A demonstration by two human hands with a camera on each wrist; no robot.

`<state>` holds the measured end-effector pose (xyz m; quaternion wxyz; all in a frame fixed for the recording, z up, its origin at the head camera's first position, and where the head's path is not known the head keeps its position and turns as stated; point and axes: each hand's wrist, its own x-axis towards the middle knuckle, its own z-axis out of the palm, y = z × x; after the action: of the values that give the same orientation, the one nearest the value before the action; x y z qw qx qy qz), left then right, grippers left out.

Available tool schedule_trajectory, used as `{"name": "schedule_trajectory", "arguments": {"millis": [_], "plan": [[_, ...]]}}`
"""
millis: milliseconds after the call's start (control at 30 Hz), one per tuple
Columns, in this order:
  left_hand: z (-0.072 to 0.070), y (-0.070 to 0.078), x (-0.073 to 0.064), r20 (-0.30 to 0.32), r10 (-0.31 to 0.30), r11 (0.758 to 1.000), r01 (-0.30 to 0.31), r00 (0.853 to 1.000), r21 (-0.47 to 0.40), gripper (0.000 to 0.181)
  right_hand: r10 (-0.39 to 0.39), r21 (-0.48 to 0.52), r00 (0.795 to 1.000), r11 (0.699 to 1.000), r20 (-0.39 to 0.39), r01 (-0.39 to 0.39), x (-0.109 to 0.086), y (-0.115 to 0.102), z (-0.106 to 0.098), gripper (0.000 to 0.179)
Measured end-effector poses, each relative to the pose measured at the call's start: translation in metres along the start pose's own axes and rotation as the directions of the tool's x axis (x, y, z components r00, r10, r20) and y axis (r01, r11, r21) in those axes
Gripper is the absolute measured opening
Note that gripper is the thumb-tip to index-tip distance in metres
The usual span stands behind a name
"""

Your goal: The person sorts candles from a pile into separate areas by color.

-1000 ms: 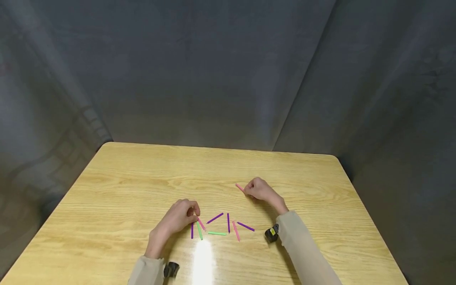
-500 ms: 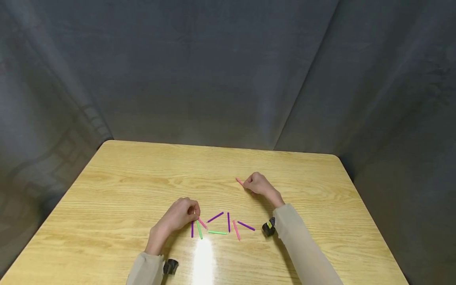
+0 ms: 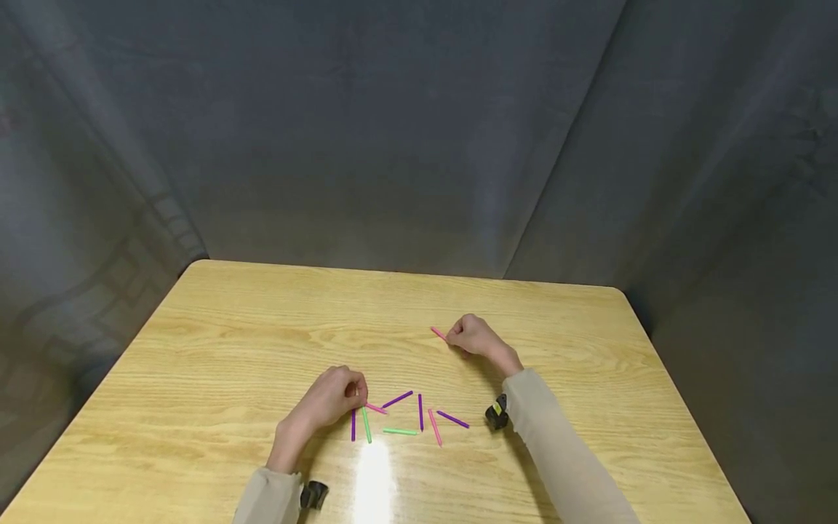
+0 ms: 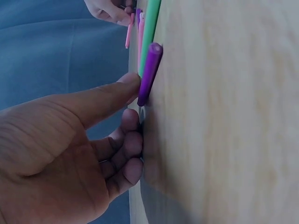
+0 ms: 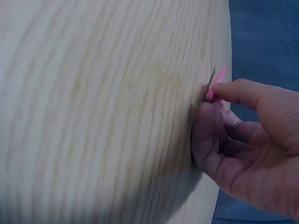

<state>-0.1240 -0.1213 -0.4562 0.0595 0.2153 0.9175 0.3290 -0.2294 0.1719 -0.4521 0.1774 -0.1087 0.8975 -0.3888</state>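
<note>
My left hand (image 3: 336, 393) is low over the table, thumb and fingertips pinching one end of a thin pink stick (image 3: 376, 408). Close below those fingers lie a purple stick (image 3: 353, 426) and a green stick (image 3: 366, 426); in the left wrist view the purple stick (image 4: 150, 72) stands out in front of the thumb, and the pinched end is hidden. Farther back and to the right, my right hand (image 3: 476, 337) pinches another pink stick (image 3: 438, 333) between thumb and fingertips. Seen from the right wrist, this pink stick (image 5: 216, 84) is at the table surface.
Between the hands and nearer me lie a slanted purple stick (image 3: 397, 399), an upright-lying purple one (image 3: 421, 413), a green one (image 3: 400, 431), a pink one (image 3: 435, 428) and a purple one (image 3: 453, 419). The wooden table (image 3: 294, 306) ends at dark curtains (image 3: 366, 145).
The pink stick in my left hand has swung its free end rightward and away from me, now lying flatter. My right hand has moved slightly away from me with its pink stick.
</note>
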Motion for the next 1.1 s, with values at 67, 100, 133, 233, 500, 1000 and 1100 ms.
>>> {"name": "schedule_trajectory", "arguments": {"millis": [67, 100, 133, 233, 500, 1000, 1100], "plan": [[0.0007, 0.0007, -0.0006, -0.002, 0.002, 1.0, -0.002, 1.0, 0.004, 0.019, -0.009, -0.002, 1.0, 1.0, 0.0, 0.009, 0.0001, 0.0011, -0.0001, 0.044], [0.001, 0.0011, -0.0008, -0.003, 0.004, 1.0, -0.004, 1.0, 0.009, 0.019, -0.008, -0.001, 1.0, 1.0, -0.001, 0.008, 0.0002, 0.0015, -0.0001, 0.044], [0.0013, 0.0013, -0.0008, -0.004, 0.007, 1.0, -0.007, 1.0, 0.011, 0.019, -0.003, 0.0, 1.0, 1.0, -0.003, 0.003, 0.0002, 0.0017, 0.0, 0.044], [0.002, 0.0011, -0.0009, -0.002, 0.011, 1.0, -0.011, 1.0, 0.01, 0.019, 0.02, 0.001, 1.0, 1.0, -0.022, -0.02, 0.0007, 0.0021, 0.0004, 0.044], [0.0028, -0.0007, -0.0001, -0.024, 0.021, 0.999, -0.021, 0.999, 0.028, 0.019, 0.067, 0.021, 0.996, 0.998, -0.052, -0.066, 0.0053, 0.0024, 0.0017, 0.039], [0.0019, 0.0026, -0.0034, -0.015, -0.018, 1.0, 0.018, 1.0, 0.022, 0.019, 0.073, 0.028, 0.995, 0.997, -0.074, -0.071, 0.0048, 0.0027, 0.0042, 0.04], [0.0024, 0.0022, -0.0038, -0.017, -0.028, 0.999, 0.028, 0.999, 0.017, 0.018, 0.071, 0.019, 0.995, 0.997, -0.07, -0.07, 0.0043, 0.0023, 0.0035, 0.04]]}}
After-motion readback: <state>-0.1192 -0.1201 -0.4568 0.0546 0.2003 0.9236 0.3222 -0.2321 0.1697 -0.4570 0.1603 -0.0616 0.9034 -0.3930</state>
